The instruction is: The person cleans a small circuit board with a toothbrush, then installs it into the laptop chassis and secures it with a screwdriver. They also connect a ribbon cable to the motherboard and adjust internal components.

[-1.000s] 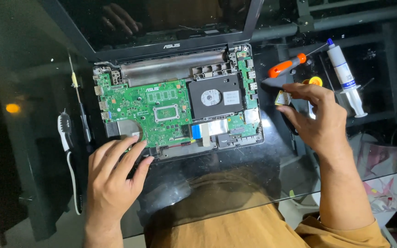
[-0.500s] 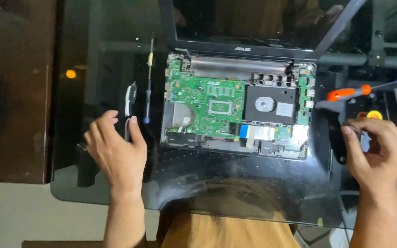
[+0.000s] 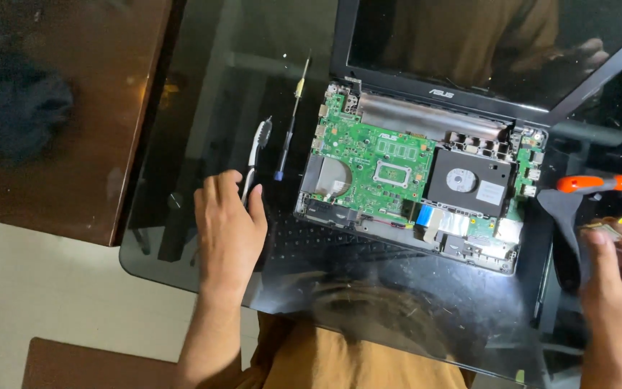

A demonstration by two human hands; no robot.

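Dark laptop screen [image 3: 498, 43] top right, tilted open; white rectangular label [image 3: 490, 193] on black drive.

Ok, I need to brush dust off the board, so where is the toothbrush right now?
In the head view the toothbrush lies on the glass table left of the opened laptop, beside the thin screwdriver, its handle end under the left hand.

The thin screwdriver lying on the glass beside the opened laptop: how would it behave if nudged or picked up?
The thin screwdriver looks round and slender, so it would probably roll on the smooth glass table. It seems rigid and light. The left hand rests nearby, at the white brush.
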